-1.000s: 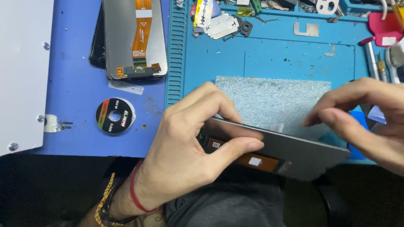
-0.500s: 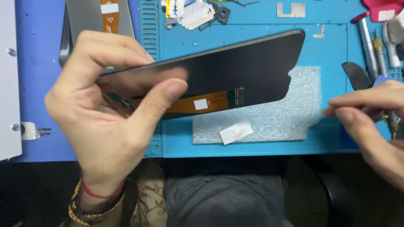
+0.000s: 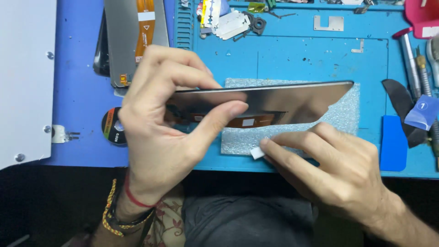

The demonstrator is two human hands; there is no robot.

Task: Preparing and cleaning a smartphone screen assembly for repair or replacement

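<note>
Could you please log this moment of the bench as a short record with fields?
left hand: left hand holds the screen panel on edge above the mat, thumb on its near face
right hand: right hand pinches a small white tab at the foam sheet's near edge
foam sheet: foam sheet lies flat on the blue mat
other items: second panel at upper left, tape roll left, blue pry card right

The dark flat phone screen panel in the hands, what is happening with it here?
The left hand holds a dark flat phone screen panel tilted above a grey foam pad on the blue work mat. The right hand pinches a small white tab lying on the pad's near edge. Another screen panel lies further back.
</note>
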